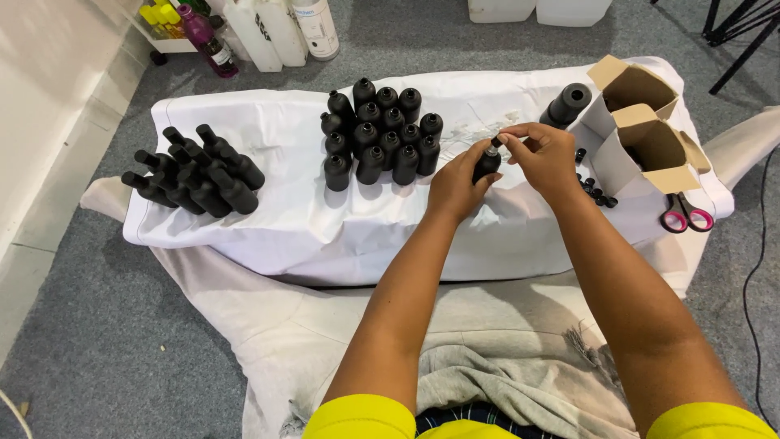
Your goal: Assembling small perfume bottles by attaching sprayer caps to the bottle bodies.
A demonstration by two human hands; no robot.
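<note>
The left hand (pixel 457 189) is wrapped around a small black bottle (pixel 486 165), held just above the white-covered desk (pixel 284 219), while the right hand (pixel 543 154) pinches the cap (pixel 496 142) at the bottle's neck with its fingertips. To the left stands a cluster of upright bottles (pixel 380 134), and farther left a pile of bottles lying down (pixel 195 172). Open cardboard boxes (pixel 642 130), loose caps (pixel 597 191) and pink scissors (pixel 686 215) lie to the right.

The left hand (pixel 457 185) covers most of the small black bottle (pixel 486 165), so only its neck and one shoulder show. The white jugs (pixel 276 28) and white tubs (pixel 536 10) are cut off by the top edge. The small black caps (pixel 597 193) beside the cardboard boxes (pixel 650 138) are too small to count.
</note>
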